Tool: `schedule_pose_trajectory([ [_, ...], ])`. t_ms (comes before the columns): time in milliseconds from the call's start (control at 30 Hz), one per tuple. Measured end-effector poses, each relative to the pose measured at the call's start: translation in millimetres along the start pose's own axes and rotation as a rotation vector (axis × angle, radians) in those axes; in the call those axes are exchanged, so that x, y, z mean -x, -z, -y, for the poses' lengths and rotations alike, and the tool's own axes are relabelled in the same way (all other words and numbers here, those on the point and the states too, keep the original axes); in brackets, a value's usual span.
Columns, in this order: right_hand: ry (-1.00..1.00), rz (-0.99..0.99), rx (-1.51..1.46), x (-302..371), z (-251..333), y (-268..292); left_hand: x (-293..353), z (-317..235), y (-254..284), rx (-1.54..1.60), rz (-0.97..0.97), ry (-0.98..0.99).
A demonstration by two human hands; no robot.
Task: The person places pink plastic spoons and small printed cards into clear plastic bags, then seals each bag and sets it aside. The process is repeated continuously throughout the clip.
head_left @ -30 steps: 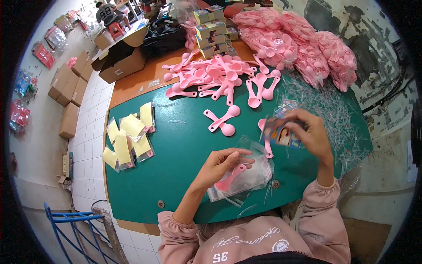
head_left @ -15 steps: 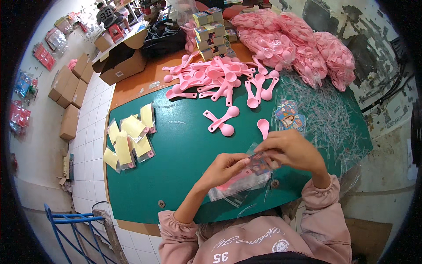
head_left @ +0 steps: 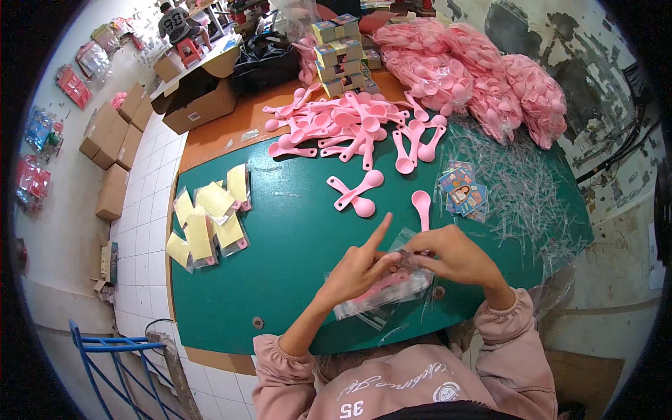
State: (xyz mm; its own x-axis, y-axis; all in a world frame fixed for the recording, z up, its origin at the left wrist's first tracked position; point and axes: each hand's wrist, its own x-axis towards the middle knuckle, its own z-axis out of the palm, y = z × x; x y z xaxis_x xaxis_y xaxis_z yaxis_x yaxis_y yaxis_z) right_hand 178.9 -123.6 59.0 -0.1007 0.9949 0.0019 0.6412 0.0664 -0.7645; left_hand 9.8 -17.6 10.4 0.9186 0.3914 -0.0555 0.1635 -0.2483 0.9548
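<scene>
Bag (head_left: 402, 240), thin and clear, sits pinched between left hand (head_left: 355, 271) and right hand (head_left: 458, 257) above stacked bags (head_left: 386, 308), and could crumple or tear if they tug unevenly.

Workshop: heaped spoons (head_left: 369, 124), stacked cartons (head_left: 105, 134)

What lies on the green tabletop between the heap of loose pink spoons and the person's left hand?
In the head view, two crossed pink plastic spoons lie between the heap and the left hand.
</scene>
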Motion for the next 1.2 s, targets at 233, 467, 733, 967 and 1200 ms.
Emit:
schedule_pose_trajectory([
  [233, -0.255, -0.097, -0.218, 9.2, -21.8, 9.3, 22.9, 19.7, 27.4, 0.079, 0.147, 0.000],
  [467, -0.372, 0.017, -0.410, 10.3, -26.0, 1.3, 25.6, 6.7, 33.3, 0.058, 0.210, 0.160],
  [733, -0.255, -0.450, -0.146, 9.9, -4.6, -22.6, 57.3, 31.0, -9.6, 0.530, -0.151, 0.139],
  [967, 0.118, -0.015, 0.152, 34.0, 19.0, -55.6, 79.6, 19.9, -49.9, 0.872, -0.178, 0.288],
  [1200, 0.077, -0.044, 0.265, 41.6, 9.3, -87.8, 88.9, 19.5, -60.2, 0.785, -0.171, 0.360],
])
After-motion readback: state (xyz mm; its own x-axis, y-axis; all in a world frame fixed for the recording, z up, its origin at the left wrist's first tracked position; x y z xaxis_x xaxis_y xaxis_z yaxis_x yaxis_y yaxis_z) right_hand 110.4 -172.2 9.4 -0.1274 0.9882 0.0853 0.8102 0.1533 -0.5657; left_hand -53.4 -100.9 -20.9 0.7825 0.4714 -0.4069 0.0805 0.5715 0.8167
